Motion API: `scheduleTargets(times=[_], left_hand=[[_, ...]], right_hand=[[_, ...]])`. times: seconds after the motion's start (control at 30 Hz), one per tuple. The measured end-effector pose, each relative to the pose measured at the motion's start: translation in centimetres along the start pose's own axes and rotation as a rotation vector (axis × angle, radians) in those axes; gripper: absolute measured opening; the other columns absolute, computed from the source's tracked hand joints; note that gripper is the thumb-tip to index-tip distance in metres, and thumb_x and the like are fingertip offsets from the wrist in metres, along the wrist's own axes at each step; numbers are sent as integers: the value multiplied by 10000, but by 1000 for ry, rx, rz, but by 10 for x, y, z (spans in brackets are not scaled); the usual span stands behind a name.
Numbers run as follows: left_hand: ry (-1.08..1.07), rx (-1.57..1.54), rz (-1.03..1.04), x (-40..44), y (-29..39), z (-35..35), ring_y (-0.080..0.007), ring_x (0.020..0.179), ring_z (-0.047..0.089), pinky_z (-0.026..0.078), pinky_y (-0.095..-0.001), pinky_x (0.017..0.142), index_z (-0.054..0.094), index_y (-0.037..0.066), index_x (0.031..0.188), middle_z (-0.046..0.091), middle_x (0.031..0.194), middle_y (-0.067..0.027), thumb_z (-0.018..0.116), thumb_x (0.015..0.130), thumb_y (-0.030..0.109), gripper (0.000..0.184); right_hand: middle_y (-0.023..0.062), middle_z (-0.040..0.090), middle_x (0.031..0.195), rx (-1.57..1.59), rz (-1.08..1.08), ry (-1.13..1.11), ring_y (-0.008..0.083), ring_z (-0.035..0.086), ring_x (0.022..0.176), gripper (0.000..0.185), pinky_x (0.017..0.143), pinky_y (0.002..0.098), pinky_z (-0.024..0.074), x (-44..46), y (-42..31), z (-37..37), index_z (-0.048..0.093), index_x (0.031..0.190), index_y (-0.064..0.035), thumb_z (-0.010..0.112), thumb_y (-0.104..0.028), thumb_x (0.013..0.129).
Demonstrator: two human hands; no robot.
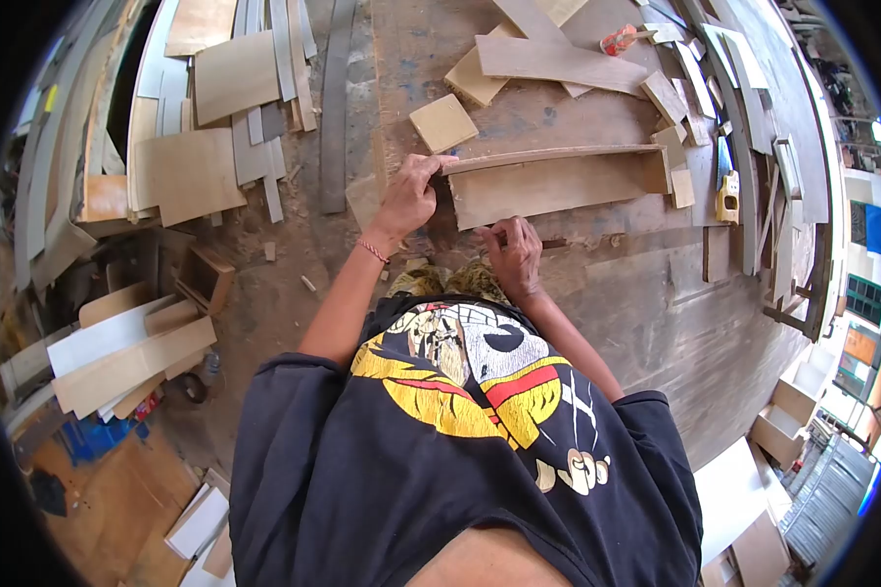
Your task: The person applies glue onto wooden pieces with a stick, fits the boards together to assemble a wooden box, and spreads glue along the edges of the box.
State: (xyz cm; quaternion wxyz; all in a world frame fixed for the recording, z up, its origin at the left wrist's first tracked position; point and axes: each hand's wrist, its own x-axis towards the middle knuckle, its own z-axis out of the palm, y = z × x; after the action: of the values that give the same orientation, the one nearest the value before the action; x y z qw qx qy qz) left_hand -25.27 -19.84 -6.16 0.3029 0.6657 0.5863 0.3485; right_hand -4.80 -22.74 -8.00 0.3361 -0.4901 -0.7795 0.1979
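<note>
A shallow wooden frame like a drawer (pixel 548 188) lies across the workbench in front of me, with thin board sides and an end piece at the right. My left hand (pixel 411 196) grips its far left corner, fingers bent over the end of the long back strip. Close to the near long edge, toward the left end, my right hand (pixel 515 256) is curled closed. Its fingertips are at or just below that edge, and what they hold is hidden. A short dark strip shows just right of these fingers. Beyond the frame lies a small square wood block (pixel 443 123).
Loose boards (pixel 558 61) and a red-orange tool (pixel 619 40) lie beyond the frame. A yellow-handled tool (pixel 727 199) is at the right among stacked strips. Panels (pixel 191 176) are piled at the left, with more offcuts (pixel 137 362) lower down.
</note>
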Motion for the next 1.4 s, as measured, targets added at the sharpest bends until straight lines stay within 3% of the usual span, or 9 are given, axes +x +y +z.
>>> scheduleTargets(times=[0.33, 0.53, 0.6, 0.73, 1.03, 1.1, 1.23, 1.3, 1.4], left_hand=[[-38, -7, -21, 3, -6, 4, -342, 1013, 492, 409, -382, 901, 494, 52, 1215, 543, 1148, -156, 382, 644, -130, 610], [34, -11, 103, 4, -7, 8, -342, 1028, 483, 409, -393, 895, 461, 42, 1238, 545, 1137, -158, 394, 634, -148, 637], [106, 37, 135, 3, -4, 10, -303, 951, 504, 411, -382, 885, 458, 46, 1227, 604, 1013, -115, 438, 644, -138, 611], [48, 83, 150, 4, -12, 11, -303, 947, 501, 410, -381, 892, 445, 49, 1254, 601, 1046, -129, 421, 655, -144, 630], [-48, -229, 80, -3, -7, -9, -297, 1073, 499, 371, -375, 968, 422, 40, 1297, 581, 1146, -139, 342, 670, -155, 662], [-60, -132, 53, -3, 0, -19, -172, 1071, 541, 404, -274, 930, 437, 16, 1289, 566, 1206, -126, 308, 702, -157, 625], [-129, -145, 51, 18, 10, -40, -155, 1020, 562, 418, -247, 869, 533, -12, 1177, 621, 1104, -102, 356, 730, -104, 490], [-140, -201, -115, 38, 19, -46, -140, 947, 575, 431, -234, 809, 597, -16, 1070, 642, 1029, -73, 412, 744, -32, 376], [-360, -233, -96, 77, 37, -43, -122, 884, 564, 440, -238, 762, 614, 0, 1038, 636, 1008, -49, 433, 856, 105, 277]], right_hand=[[57, 491, 653, -23, 8, 47, 255, 511, 626, 240, 603, 369, 396, -2, 2, 4, 487, 739, -79, 717, -144, 712], [60, 504, 661, -13, 27, 24, 260, 528, 645, 225, 608, 370, 401, 2, -2, -1, 490, 738, -80, 710, -106, 695], [63, 514, 666, 4, 45, 1, 264, 534, 650, 222, 606, 375, 405, 2, -2, -1, 493, 746, -76, 708, -101, 694], [72, 524, 673, 5, 61, -10, 276, 541, 658, 218, 608, 383, 416, 3, -1, -3, 497, 747, -66, 707, -98, 699], [91, 558, 703, 159, 80, 32, 254, 558, 620, 201, 570, 365, 436, -2, -2, -17, 529, 758, -42, 717, -101, 718], [98, 552, 708, 151, 87, 71, 266, 556, 640, 189, 586, 370, 440, -3, -2, -18, 534, 755, -40, 711, -95, 718], [100, 545, 724, 104, 191, 120, 280, 550, 676, 183, 613, 374, 440, -4, 3, -24, 532, 763, -44, 702, -92, 714], [98, 540, 741, 90, 173, 139, 291, 542, 705, 181, 641, 378, 438, -7, 11, -21, 532, 774, -53, 696, -92, 708], [94, 539, 752, 50, 139, 198, 293, 541, 717, 184, 652, 382, 433, -7, 11, -21, 532, 777, -62, 696, -100, 702]])
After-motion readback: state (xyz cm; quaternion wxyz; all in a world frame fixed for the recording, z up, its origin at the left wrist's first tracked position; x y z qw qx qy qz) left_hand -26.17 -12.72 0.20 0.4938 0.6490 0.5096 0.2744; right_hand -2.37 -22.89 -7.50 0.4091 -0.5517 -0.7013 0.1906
